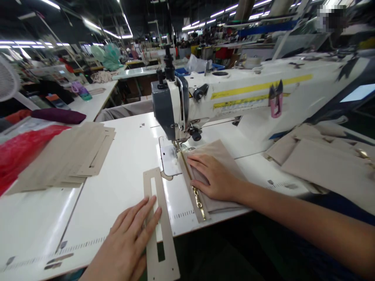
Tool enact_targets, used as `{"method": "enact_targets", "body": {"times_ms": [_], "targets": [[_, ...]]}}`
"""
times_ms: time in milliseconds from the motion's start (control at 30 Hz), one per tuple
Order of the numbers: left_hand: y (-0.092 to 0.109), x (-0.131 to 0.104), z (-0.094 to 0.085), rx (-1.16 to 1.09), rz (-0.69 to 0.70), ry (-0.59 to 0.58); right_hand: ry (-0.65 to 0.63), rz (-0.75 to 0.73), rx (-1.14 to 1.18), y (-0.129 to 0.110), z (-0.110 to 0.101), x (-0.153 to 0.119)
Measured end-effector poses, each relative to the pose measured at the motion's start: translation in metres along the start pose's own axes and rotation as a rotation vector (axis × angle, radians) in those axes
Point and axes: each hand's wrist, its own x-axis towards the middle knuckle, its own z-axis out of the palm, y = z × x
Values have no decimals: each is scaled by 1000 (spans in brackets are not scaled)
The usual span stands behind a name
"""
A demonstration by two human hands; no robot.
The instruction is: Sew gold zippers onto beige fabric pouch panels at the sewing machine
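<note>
My left hand (129,234) has its fingers over a beige panel (168,249) with a long slot, its thumb low at the panel's side. This panel lies partly on the table and sticks out past the front edge. My right hand (216,175) lies flat, fingers stretched, on a folded beige fabric piece (222,152). Beside those fingers, a strip with a gold zipper (199,201) and its metal pull runs up to the needle and presser foot (178,146) of the sewing machine (175,101).
A fanned stack of slotted beige panels (67,156) lies left, beside red plastic (26,152). Sewn beige pieces (322,156) with gold hardware are heaped at right. Pink thread snips (275,101) hang on the machine arm. A fan (8,76) stands far left.
</note>
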Motion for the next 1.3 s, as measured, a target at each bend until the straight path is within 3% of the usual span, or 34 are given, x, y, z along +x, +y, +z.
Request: {"method": "enact_targets", "body": {"times_ms": [100,300,467,600,733,1133,1300], "targets": [[-6,9,6,-15,-48,66,-45,23,-23,2,1,2],[-45,40,20,-33,-84,271,-184,58,-143,-5,7,6],[-27,72,17,-74,27,485,-157,101,-146,-22,10,0],[-10,105,25,-16,122,328,-126,91,-131,-24,9,-2],[-8,122,28,28,81,221,-122,80,-133,-22,11,-2],[-24,120,41,50,133,182,-86,124,-106,-21,8,5],[-30,118,42,102,162,211,-141,150,-17,-20,5,8]]}}
